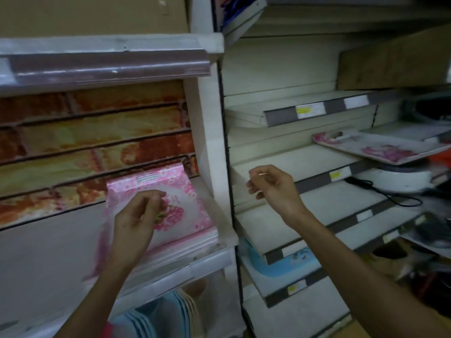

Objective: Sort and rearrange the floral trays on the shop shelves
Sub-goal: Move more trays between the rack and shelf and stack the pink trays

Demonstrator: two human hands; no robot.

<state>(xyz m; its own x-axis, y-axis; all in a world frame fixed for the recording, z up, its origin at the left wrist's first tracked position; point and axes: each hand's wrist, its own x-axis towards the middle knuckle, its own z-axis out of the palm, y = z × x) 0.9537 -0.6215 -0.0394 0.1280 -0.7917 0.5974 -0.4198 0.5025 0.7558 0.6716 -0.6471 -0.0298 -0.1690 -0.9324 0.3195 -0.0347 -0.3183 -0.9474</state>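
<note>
A stack of pink floral trays (pixel 188 206) lies on the left unit's shelf (pixel 214 254), tilted up against the brick-pattern back wall. My left hand (pixel 136 218) hovers just in front of the top tray, fingers loosely curled, holding nothing. My right hand (pixel 271 186) hangs in the air before the right unit's bare shelf (pixel 317 162), fingers half curled and empty. Another single pink floral tray (pixel 380 148) lies flat on a shelf at the far right.
A white post (pixel 212 132) divides the two units. Blue and beige trays (pixel 170 313) stand stacked on the lower left shelf. A blue tray (pixel 292 262) sits under a right shelf. A white appliance (pixel 400 179) with a black cord and dark clutter fill the far right.
</note>
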